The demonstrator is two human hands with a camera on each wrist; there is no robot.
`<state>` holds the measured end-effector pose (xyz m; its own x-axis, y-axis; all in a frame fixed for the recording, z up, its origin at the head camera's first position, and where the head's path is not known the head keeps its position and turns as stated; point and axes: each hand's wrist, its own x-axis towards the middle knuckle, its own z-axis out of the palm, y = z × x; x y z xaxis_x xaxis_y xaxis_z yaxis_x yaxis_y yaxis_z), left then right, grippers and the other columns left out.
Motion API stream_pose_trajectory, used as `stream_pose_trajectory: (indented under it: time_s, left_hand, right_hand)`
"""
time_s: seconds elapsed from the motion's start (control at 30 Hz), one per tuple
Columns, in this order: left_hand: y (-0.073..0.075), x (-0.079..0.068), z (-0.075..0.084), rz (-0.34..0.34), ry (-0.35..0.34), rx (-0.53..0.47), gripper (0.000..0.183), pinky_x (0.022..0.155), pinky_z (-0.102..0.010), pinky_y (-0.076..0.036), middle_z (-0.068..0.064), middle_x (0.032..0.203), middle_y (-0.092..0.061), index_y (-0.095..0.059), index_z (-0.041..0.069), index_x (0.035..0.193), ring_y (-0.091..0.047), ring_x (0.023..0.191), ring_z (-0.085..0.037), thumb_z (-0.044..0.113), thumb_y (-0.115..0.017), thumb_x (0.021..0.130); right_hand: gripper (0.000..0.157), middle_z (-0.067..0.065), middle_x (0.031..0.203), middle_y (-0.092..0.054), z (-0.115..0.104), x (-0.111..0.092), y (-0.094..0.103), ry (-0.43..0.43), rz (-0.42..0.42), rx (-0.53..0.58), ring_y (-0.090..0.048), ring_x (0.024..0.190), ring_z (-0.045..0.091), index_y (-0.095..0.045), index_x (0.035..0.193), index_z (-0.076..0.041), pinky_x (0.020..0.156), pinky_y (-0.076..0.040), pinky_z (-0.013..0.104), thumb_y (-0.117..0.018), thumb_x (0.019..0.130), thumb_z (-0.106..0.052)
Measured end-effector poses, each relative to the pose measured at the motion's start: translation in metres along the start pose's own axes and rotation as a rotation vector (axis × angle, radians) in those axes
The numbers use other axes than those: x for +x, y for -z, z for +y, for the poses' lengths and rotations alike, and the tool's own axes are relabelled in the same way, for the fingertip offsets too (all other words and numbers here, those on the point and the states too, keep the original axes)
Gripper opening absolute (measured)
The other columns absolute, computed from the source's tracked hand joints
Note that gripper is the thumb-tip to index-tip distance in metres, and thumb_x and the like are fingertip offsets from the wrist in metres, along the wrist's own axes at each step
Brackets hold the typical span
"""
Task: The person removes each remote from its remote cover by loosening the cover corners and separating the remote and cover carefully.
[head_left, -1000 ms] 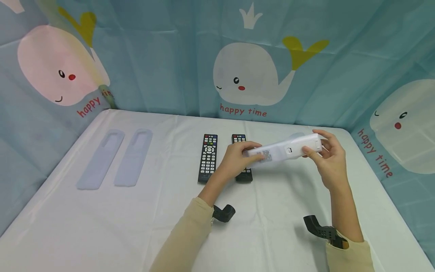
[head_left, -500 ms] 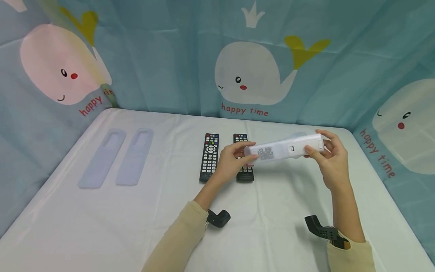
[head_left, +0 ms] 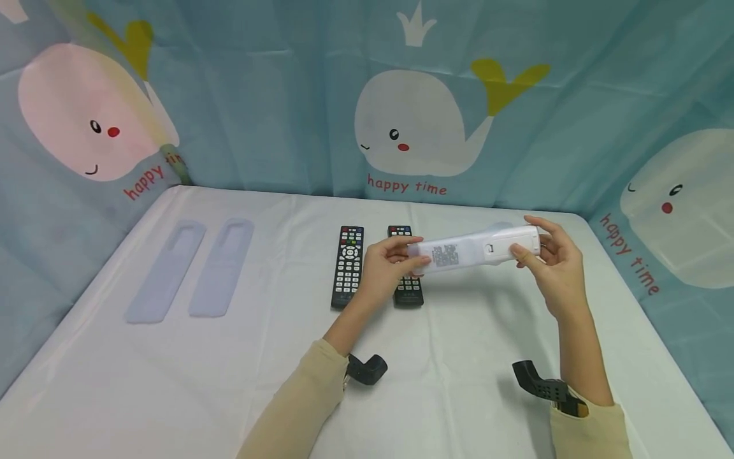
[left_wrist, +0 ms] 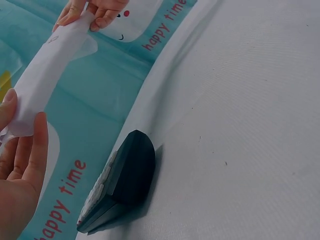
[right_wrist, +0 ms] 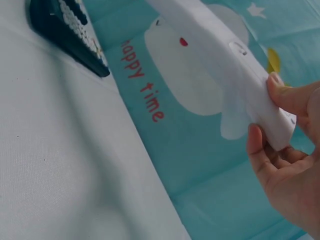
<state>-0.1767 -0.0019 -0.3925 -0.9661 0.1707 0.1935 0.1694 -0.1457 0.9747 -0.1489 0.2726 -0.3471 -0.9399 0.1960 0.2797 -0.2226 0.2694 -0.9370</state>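
A white remote control (head_left: 518,242) is held above the table, its back with a small catch and a printed code facing the head camera. A translucent sleeve (head_left: 470,250) covers its left part, and a loose flap of it (right_wrist: 235,117) hangs off the side in the right wrist view. My left hand (head_left: 380,268) pinches the sleeved left end between thumb and fingers. With thumb on the back and fingers beneath, my right hand (head_left: 555,271) grips the bare right end. The remote's button side is hidden.
Two black remotes (head_left: 347,268) lie side by side on the white tablecloth (head_left: 287,382), the right one (head_left: 408,294) partly behind my left hand. Two flat translucent sleeves (head_left: 165,271) (head_left: 221,268) lie at the left. A whale-print curtain (head_left: 309,95) stands behind the table.
My left hand has slid left to the end of the sleeved remote, uncovering the printed code. The remote has tipped slightly flatter. My right hand keeps its grip.
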Motion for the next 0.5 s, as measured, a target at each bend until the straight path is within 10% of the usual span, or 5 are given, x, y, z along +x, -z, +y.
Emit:
stream_pose_trajectory:
  time_s: [0.5]
  left_hand:
    - [0.0012, 0.0006, 0.0046, -0.014, 0.004, 0.006, 0.034, 0.072, -0.031, -0.066, -0.025, 0.104, -0.072, -0.073, -0.007, 0.122, -0.07, 0.08, -0.007, -0.008, -0.079, 0.089]
  right_hand:
    - [0.044, -0.007, 0.115, -0.065, 0.0, -0.0015, 0.0023, 0.005, -0.009, -0.016, -0.064, 0.093, 0.007, -0.066, 0.138, -0.011, 0.072, -0.056, 0.01, -0.074, 0.097, 0.001]
